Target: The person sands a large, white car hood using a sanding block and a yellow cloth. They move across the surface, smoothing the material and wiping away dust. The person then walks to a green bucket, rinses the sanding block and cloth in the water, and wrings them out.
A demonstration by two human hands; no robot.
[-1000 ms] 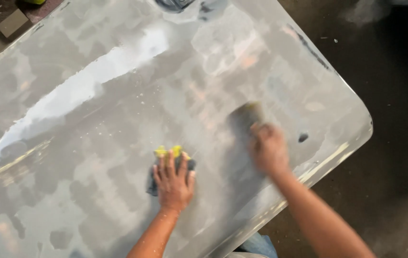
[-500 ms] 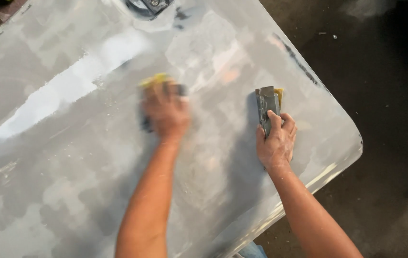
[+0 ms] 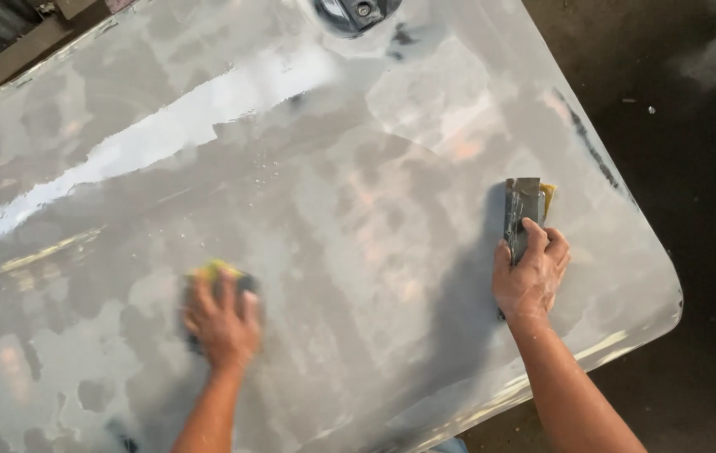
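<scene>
Big grey panel (image 3: pixel 358 210) fills pretty much the whole view, patchy all over: dull grey blotches, lighter rubbed spots, a few pinkish areas near the middle, and one bright glossy streak running across its upper left part. Surface looks wet in places.

Left hand (image 3: pixel 222 323) is flat on the panel's lower left part, fingers spread over a dark pad (image 3: pixel 222 281) with a yellow edge poking out past the fingertips. It's blurry, so I can't tell how tight the grip is.

Right hand (image 3: pixel 532 273) sits near the panel's right edge, fingers curled around a dark grey block (image 3: pixel 521 214) with a bit of yellow backing showing, pressed flat on the surface. Dark floor (image 3: pixel 702 168) lies off the panel's right edge.
</scene>
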